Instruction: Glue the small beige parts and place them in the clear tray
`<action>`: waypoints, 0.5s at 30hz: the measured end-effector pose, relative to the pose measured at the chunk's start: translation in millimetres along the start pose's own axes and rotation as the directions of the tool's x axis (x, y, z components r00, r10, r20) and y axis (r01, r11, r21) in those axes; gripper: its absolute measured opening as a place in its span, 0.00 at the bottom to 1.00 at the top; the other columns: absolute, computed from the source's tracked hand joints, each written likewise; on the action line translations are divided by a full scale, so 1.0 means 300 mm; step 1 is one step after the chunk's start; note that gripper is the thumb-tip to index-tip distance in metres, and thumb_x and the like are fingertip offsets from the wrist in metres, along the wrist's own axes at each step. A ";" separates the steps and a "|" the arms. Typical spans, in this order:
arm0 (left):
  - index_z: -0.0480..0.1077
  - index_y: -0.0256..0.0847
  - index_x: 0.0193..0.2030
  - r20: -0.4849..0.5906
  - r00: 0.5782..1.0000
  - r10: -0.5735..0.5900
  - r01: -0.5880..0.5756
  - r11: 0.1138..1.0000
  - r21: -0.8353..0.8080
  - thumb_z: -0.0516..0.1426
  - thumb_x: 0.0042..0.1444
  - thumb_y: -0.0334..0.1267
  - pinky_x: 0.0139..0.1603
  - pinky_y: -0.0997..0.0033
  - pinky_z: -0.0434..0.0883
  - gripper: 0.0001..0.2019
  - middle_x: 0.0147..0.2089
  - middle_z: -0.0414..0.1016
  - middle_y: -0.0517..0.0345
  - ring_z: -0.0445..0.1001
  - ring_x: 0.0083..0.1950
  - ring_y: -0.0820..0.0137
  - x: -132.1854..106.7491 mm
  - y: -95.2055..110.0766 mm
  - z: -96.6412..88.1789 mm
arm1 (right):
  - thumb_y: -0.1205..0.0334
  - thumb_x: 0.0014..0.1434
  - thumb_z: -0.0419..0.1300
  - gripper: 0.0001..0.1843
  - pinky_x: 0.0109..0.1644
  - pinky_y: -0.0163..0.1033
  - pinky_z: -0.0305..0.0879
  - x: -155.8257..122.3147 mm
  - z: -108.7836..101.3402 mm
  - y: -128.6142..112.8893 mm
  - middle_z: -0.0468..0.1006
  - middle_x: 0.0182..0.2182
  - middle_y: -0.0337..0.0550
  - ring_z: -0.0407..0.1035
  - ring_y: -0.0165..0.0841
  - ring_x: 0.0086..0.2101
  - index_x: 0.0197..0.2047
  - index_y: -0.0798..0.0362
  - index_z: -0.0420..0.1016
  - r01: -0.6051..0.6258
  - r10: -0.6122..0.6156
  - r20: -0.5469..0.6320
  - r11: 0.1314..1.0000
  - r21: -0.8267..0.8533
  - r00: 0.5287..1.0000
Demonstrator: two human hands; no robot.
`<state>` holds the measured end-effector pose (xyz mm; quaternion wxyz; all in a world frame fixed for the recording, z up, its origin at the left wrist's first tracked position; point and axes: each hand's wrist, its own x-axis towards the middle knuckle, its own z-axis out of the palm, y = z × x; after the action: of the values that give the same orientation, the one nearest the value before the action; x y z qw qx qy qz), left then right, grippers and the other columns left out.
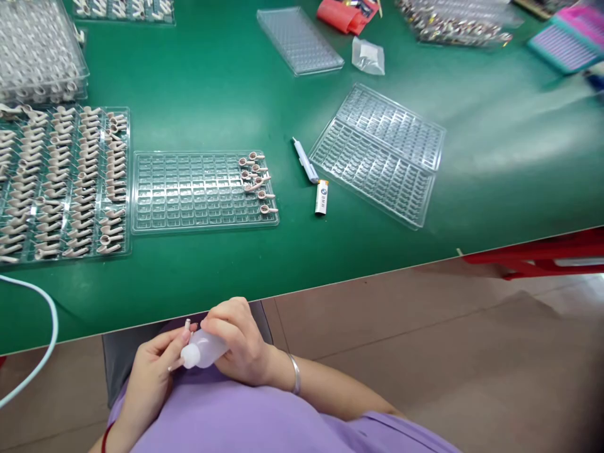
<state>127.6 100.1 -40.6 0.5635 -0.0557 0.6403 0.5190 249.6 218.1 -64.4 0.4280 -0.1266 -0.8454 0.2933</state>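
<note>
Over my lap, below the table's front edge, my left hand point(158, 362) is closed in a pinch on a small pale earbud shell point(187, 324), mostly covered by the fingers. My right hand point(243, 343) wraps round a translucent squeeze bottle point(207, 348). The bottle is tilted, its white cap point(190, 356) close against my left fingers; whether its tip touches the shell I cannot tell. On the table ahead, a clear pocketed tray point(198, 189) carries several similar shells point(262, 195) along its right side. Another tray point(99, 207), at the left, is filled with rows of them.
A white pen-like tool point(306, 161) and a white lighter point(321, 197) lie right of the pocketed tray. Further right is an open clear tray point(382, 151). Stacked trays point(40, 50) stand back left. A white cable point(47, 314) loops at the left edge. A red stool point(542, 255) is at right.
</note>
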 end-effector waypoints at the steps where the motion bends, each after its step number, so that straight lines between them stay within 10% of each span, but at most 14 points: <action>1: 0.83 0.41 0.36 -0.008 1.000 -0.014 0.014 1.000 -0.026 0.73 0.33 0.54 0.37 0.74 0.70 0.25 0.36 0.83 0.48 0.75 0.38 0.66 0.002 -0.001 0.005 | 0.72 0.58 0.56 0.17 0.38 0.42 0.63 -0.003 0.001 0.000 0.75 0.35 0.44 0.69 0.34 0.34 0.51 0.53 0.65 -0.004 0.004 0.006 1.000 -0.003 1.000; 15: 0.83 0.40 0.38 0.019 0.999 0.026 -0.026 0.999 0.024 0.72 0.34 0.56 0.42 0.70 0.70 0.26 0.38 0.83 0.46 0.76 0.40 0.63 0.034 -0.019 0.007 | 0.73 0.59 0.57 0.17 0.41 0.41 0.66 -0.020 -0.002 0.012 0.75 0.37 0.46 0.70 0.33 0.36 0.52 0.54 0.66 -0.026 0.026 0.024 0.999 0.026 0.999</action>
<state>129.1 104.3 -51.6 0.5632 -0.0357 0.6420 0.5191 253.4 218.5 -70.2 0.4160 -0.1284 -0.8446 0.3115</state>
